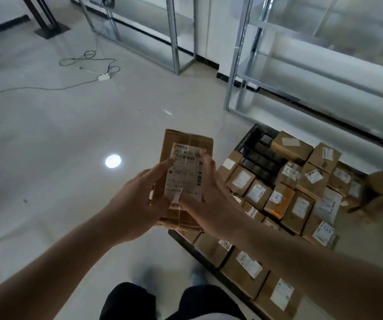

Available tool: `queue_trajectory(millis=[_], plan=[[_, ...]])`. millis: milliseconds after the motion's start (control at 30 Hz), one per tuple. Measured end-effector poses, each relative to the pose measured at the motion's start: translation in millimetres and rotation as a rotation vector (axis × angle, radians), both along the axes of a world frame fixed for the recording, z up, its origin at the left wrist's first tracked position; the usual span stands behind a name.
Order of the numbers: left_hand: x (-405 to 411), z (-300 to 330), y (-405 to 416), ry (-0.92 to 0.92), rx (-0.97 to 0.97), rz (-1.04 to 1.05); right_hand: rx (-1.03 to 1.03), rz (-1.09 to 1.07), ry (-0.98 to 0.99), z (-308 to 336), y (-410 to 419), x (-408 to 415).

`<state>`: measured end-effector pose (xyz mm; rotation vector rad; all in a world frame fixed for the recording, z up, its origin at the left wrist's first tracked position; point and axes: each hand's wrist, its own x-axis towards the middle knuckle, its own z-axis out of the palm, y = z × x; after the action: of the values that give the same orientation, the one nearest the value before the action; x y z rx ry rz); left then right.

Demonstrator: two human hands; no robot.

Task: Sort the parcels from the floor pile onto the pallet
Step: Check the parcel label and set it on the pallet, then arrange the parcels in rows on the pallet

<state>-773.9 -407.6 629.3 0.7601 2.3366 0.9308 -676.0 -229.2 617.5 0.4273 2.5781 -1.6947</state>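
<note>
Both hands meet on one cardboard parcel (185,172), held up in front of the person's body above the pale floor (58,146). Her or his left hand (137,199) grips the parcel's left edge, fingers laid along the side and the thumb reaching onto the white shipping label (185,174). On the other side the right hand (209,199) clasps the right edge, its fingertips lying over the label's upper corner and the thumb pressing near the label's lower end. Each hand is closed around the parcel, so it hangs clear of everything below. Just to the right of the right hand and lower down sits the black pallet (252,146), crowded with labelled boxes (301,204) packed close together; a bare patch of its grid shows at the far corner. Beyond the hands stand metal shelf frames (181,42), and to the far left a cable (86,58) trails across the floor
</note>
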Motion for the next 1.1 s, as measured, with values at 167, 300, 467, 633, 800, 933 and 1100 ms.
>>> queue_trajectory(millis=[167,300,467,633,800,933,1100], plan=[[-103.6,-10.7,2.1,-0.043,0.031,-0.107,0.057,-0.125,-0.005,-14.9,-11.4,-85.1],[-200.0,-20.1,1.4,-0.086,0.054,-0.278,0.089,-0.29,-0.039,-27.5,-31.4,-156.3],[-307.8,-19.9,15.7,-0.087,0.046,-0.538,0.115,-0.484,-0.056,-34.4,-57.9,-232.2],[-366.3,-25.1,57.6,-0.12,0.026,-0.712,0.069,-0.654,-0.162,-26.0,-47.4,-273.8],[-412.5,-48.8,143.7,-0.172,0.027,-0.839,0.053,-0.797,-0.196,-36.8,14.7,-311.8],[-444.4,-83.0,222.7,-0.155,0.001,-0.89,0.01,-0.893,-0.17,-67.7,75.4,-344.0],[-460.7,-125.5,317.4,-0.167,-0.018,-0.932,-0.026,-1.018,-0.196,-112.2,147.0,-357.0]])
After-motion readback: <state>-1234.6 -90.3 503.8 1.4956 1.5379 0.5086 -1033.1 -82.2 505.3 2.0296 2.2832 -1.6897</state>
